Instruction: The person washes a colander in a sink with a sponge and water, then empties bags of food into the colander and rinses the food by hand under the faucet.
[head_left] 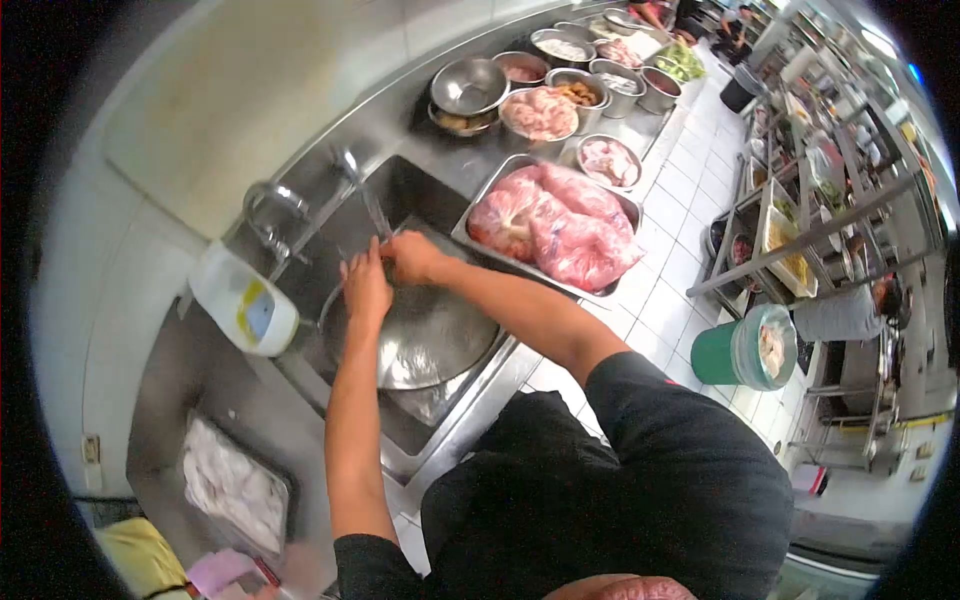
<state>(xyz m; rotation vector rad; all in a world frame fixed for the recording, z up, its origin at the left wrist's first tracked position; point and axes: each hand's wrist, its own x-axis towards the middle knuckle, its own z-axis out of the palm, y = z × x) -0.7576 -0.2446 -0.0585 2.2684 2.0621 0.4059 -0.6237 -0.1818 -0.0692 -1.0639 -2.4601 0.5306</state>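
A large round metal pan [430,335] sits tilted in the sink [410,455], its surface wet and shiny. Over its far part, my left hand [368,285] has its fingers stretched out and a little apart. Close against it, my right hand [412,257] has curled fingers; whether they hold something small is hidden. A stream of water from the faucet [345,160] falls right at my fingertips.
A deep tray of large raw meat pieces [570,225] stands right of the sink, with several metal bowls behind. A cut-open white plastic jug [245,300] and a tray of pale food [232,480] are at left. A green bin [722,352] stands on the floor.
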